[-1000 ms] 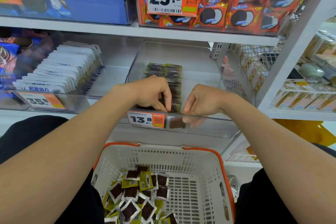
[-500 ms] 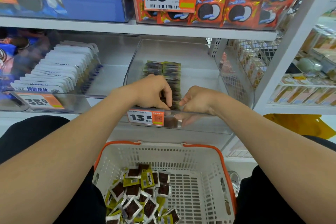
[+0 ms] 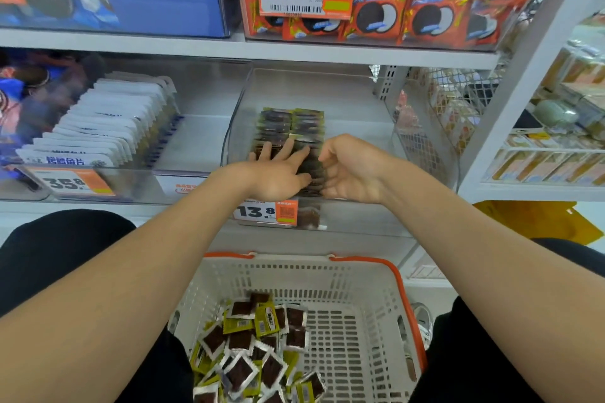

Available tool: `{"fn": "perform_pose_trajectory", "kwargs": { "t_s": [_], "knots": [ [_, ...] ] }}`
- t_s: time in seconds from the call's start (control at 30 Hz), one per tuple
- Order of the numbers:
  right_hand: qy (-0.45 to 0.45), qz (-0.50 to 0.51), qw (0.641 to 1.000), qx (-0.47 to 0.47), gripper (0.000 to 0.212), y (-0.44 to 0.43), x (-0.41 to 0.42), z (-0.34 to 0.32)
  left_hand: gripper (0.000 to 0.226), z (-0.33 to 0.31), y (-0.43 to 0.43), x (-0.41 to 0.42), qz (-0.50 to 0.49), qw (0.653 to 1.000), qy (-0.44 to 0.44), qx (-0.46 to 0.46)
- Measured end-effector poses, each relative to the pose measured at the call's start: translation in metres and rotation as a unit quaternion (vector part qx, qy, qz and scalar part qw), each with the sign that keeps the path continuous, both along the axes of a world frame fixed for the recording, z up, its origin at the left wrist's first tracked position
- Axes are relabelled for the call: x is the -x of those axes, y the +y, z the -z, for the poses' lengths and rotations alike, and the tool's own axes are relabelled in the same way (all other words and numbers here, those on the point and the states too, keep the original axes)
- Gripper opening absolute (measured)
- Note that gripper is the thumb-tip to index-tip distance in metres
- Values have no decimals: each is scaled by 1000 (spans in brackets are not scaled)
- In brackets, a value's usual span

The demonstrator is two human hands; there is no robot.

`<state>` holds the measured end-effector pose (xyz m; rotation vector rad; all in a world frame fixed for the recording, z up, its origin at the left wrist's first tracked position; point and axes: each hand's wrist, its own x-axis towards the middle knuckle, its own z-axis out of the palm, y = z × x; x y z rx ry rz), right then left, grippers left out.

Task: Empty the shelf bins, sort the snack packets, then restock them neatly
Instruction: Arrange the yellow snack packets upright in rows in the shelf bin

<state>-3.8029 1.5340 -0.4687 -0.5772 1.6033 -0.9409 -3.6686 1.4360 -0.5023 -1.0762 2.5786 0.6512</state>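
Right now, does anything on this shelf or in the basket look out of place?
Yes. One brown packet seems to lie alone at the front of the clear bin, beside the price tag, apart from the standing rows.

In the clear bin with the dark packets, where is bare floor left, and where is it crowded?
Bare floor: the wide strip between the packet rows and the clear bin's right wall, and the band behind the rows up to its back wall. Crowded: front centre, where the left hand and right hand meet on the rows.
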Motion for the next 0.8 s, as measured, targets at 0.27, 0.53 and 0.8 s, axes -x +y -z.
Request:
{"fn": "perform_pose_trajectory", "kwargs": {
  "t_s": [0.27, 0.53, 0.8],
  "knots": [
    [81, 43, 994, 63, 61, -49, 11, 28, 84, 4, 9, -1, 6, 999, -27, 45],
    [16, 38, 997, 66, 72, -81, 17, 53, 77, 9, -6, -5, 2, 999, -22, 27],
    [339, 46, 915, 211, 17, 4, -9, 2, 30, -6, 28, -24, 30, 929, 285, 236]
  ]
}}
